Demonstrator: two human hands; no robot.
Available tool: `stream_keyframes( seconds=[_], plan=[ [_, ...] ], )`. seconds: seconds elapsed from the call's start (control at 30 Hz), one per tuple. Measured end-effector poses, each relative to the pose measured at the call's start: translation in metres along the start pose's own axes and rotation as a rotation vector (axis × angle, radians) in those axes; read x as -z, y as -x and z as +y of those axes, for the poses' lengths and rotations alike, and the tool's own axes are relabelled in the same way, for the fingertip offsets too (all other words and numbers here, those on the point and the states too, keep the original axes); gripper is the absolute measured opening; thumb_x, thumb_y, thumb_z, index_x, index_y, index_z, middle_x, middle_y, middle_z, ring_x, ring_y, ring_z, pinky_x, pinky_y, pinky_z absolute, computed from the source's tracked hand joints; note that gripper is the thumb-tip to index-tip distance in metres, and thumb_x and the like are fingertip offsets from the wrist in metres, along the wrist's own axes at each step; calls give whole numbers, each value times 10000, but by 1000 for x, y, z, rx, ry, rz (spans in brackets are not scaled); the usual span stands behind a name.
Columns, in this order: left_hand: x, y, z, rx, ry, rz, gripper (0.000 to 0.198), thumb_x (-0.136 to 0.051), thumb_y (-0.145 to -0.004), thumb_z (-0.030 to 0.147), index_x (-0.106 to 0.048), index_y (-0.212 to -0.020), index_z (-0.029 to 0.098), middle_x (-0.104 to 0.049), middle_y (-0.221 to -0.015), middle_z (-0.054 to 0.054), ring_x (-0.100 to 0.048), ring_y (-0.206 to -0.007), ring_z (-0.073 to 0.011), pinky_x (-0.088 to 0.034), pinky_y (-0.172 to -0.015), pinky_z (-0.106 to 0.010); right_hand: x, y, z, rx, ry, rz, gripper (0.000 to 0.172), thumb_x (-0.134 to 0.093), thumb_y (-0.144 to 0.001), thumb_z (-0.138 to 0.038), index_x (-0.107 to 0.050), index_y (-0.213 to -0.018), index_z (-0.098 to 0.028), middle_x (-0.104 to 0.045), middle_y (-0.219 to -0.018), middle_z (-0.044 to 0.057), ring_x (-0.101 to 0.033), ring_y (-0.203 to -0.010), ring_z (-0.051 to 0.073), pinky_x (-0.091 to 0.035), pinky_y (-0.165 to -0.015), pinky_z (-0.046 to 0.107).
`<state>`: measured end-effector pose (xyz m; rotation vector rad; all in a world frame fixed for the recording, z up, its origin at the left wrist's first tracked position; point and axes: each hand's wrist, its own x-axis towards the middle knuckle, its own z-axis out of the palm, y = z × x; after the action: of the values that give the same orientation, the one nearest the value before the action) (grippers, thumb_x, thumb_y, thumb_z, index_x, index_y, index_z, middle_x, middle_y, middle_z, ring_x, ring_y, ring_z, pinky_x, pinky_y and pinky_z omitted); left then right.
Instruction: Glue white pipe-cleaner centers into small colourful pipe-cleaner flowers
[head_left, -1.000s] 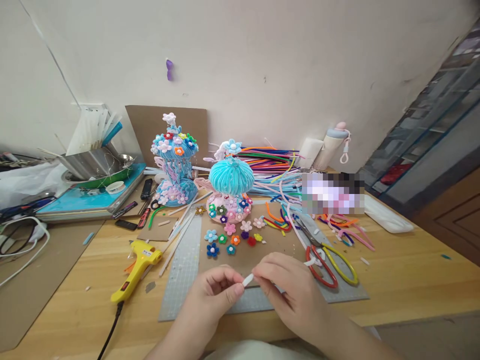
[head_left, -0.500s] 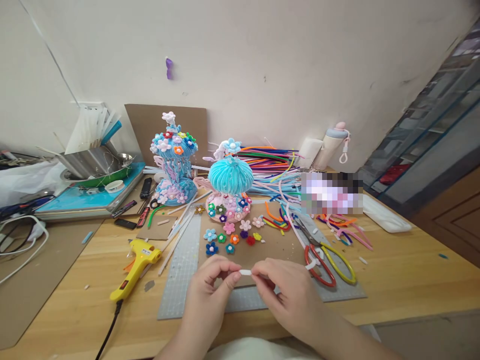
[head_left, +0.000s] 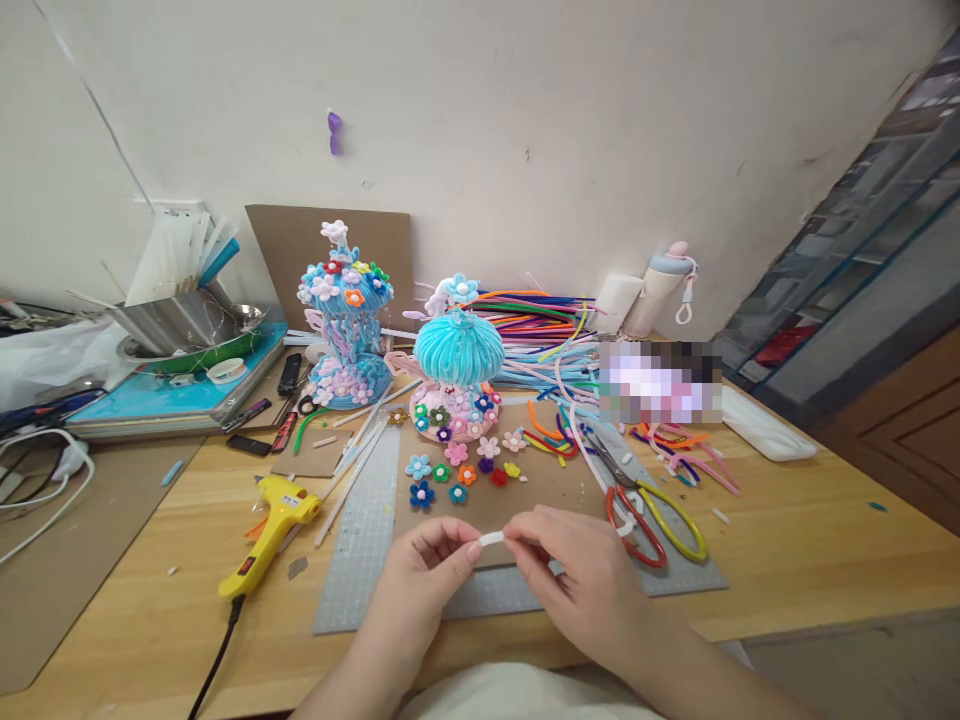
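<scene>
Both my hands meet low in the middle of the view, over a grey cutting mat (head_left: 360,545). A short white pipe-cleaner piece (head_left: 492,539) is pinched between them. My left hand (head_left: 424,580) grips its left end with thumb and forefinger. My right hand (head_left: 581,575) grips its right end the same way. Just beyond the hands lie several small felt-like flowers (head_left: 457,470) on a brown card. Behind them stands a turquoise domed pipe-cleaner model (head_left: 457,370) on a pink base.
A yellow glue gun (head_left: 270,530) lies left of the mat, its black cord running off the table edge. Red and yellow scissors (head_left: 652,510) lie to the right. A taller blue flower model (head_left: 343,330), loose coloured pipe cleaners (head_left: 540,330) and a metal bowl (head_left: 187,325) stand behind.
The white piece has turned from tilted to nearly level between my fingertips. Both hands have risen slightly in the view, away from me.
</scene>
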<state>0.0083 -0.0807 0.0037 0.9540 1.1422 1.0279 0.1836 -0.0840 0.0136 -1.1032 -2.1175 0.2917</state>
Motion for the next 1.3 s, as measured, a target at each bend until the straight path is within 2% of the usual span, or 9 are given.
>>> stream_keyframes(
  seconds=[0.23, 0.4, 0.6, 0.7, 0.83, 0.97, 1.07, 1.3],
  plan=[
    [-3, -3, -5, -16, 62, 37, 241, -779, -581, 354, -678, -665, 152, -575, -586, 20, -466, -581, -109, -362, -579, -205, -2, 1, -2, -48, -46, -16, 124, -458, -887, -175, -543, -801, -199, -556, -618, -16, -492, -536, 112, -326, -532, 238],
    [-5, -3, -2, -43, 40, 72, 258, -757, -610, 368, -676, -738, 159, -590, -659, 16, -454, -585, -105, -360, -573, -205, -3, 2, -3, -63, -52, -52, 129, -448, -887, -178, -542, -801, -200, -541, -608, -22, -483, -530, 111, -317, -524, 236],
    [-2, -4, -2, -97, -14, 23, 210, -737, -650, 354, -656, -685, 164, -557, -654, 22, -450, -608, -111, -360, -591, -209, -3, 3, -3, -73, -50, -55, 125, -450, -888, -182, -548, -811, -200, -537, -614, -24, -478, -535, 111, -313, -537, 238],
    [-1, -3, -3, -66, 61, 8, 227, -771, -606, 349, -645, -638, 163, -524, -637, 34, -426, -575, -96, -338, -550, -199, -3, 3, -2, -73, -58, -62, 126, -442, -891, -180, -536, -809, -199, -527, -614, -26, -469, -534, 109, -305, -538, 237],
    [-1, 1, 1, 51, 190, -50, 240, -792, -573, 332, -633, -608, 156, -526, -649, 32, -424, -536, -79, -331, -526, -197, -4, 3, -1, -39, -80, -53, 119, -438, -896, -161, -535, -838, -202, -547, -652, -24, -482, -560, 104, -309, -553, 229],
    [0, 3, 5, 31, 123, -65, 191, -771, -613, 302, -661, -661, 153, -547, -658, 22, -444, -570, -83, -350, -551, -189, -3, 3, 1, -9, -32, 1, 118, -448, -893, -157, -548, -846, -199, -546, -657, -17, -490, -576, 111, -303, -566, 240],
    [0, 0, 3, -7, 78, -47, 181, -768, -620, 290, -661, -681, 157, -556, -655, 25, -441, -571, -80, -350, -546, -182, -3, 3, 1, 2, -21, -10, 117, -451, -892, -159, -545, -834, -198, -539, -648, -17, -490, -576, 111, -296, -561, 242],
    [-1, -5, -2, 2, 40, -33, 263, -786, -587, 355, -663, -703, 153, -567, -607, 27, -450, -550, -85, -364, -537, -189, -4, 4, 1, -29, -67, 2, 116, -450, -896, -166, -539, -828, -198, -557, -661, -20, -503, -585, 106, -312, -571, 233]
  ],
)
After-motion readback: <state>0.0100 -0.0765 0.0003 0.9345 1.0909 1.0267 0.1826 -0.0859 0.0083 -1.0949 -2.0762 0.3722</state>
